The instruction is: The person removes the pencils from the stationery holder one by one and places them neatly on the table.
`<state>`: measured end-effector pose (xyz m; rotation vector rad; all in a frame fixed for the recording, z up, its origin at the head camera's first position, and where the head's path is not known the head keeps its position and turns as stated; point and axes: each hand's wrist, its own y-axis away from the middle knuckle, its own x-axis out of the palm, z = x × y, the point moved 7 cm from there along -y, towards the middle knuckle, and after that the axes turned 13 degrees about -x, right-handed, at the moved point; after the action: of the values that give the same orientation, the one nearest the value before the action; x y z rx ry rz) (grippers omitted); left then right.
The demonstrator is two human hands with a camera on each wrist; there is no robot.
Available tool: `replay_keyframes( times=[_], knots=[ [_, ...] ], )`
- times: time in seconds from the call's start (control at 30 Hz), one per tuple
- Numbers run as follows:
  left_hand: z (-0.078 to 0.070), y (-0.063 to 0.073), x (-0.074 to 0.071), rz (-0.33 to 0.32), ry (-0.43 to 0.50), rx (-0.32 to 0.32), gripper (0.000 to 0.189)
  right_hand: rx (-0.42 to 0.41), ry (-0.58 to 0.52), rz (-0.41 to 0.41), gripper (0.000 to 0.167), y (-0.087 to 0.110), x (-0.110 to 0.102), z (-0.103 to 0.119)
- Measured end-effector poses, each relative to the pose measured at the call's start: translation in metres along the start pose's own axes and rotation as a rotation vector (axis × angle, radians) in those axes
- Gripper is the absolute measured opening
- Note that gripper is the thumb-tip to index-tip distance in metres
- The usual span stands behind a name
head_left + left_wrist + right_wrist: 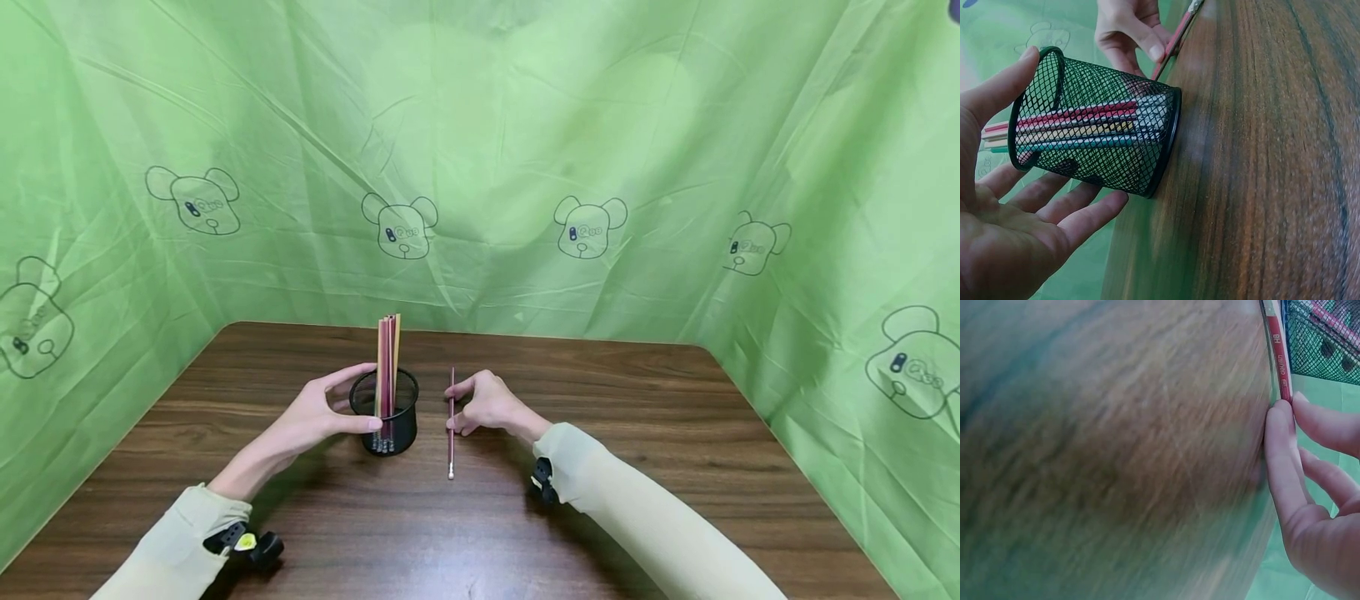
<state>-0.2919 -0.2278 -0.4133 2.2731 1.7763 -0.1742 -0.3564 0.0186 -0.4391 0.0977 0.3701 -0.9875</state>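
Note:
A black mesh pencil cup (401,429) stands upright on the table, with several pencils (387,367) leaning together inside it. Through the mesh, their silvery ends show at the bottom of the cup. My left hand (318,412) holds the cup from its left, thumb at the near rim and the fingers around the far side, as the left wrist view also shows. To the right of the cup, my right hand (491,404) pinches a red pencil (1279,353) marked HB between thumb and fingers. Low over the tabletop, this pencil points away from me, its silvery end nearest.
The brown wood-grain table (360,533) has rounded far corners. Green cloth (495,150) printed with mouse-head outlines hangs behind it and along both sides. Each wrist carries a small black camera (266,550) on a strap.

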Motion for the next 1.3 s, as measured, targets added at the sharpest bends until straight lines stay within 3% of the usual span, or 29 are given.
replay_keyframes(
  times=[0.47, 0.9, 1.3],
  knots=[
    [-0.0006, -0.0018, -0.0001, 0.003, -0.001, -0.002, 0.089, -0.009, 0.153, -0.015, 0.05, -0.0026, -0.002, -0.0009],
    [-0.001, -0.0022, 0.0, 0.003, -0.003, 0.008, 0.088, -0.041, 0.374, -0.033, 0.047, 0.0008, -0.0075, 0.0014],
    [-0.0006, -0.0016, -0.0003, -0.003, -0.006, -0.001, 0.088, -0.062, 0.349, -0.023, 0.046, 0.0019, -0.0092, 0.0031]
  ],
)
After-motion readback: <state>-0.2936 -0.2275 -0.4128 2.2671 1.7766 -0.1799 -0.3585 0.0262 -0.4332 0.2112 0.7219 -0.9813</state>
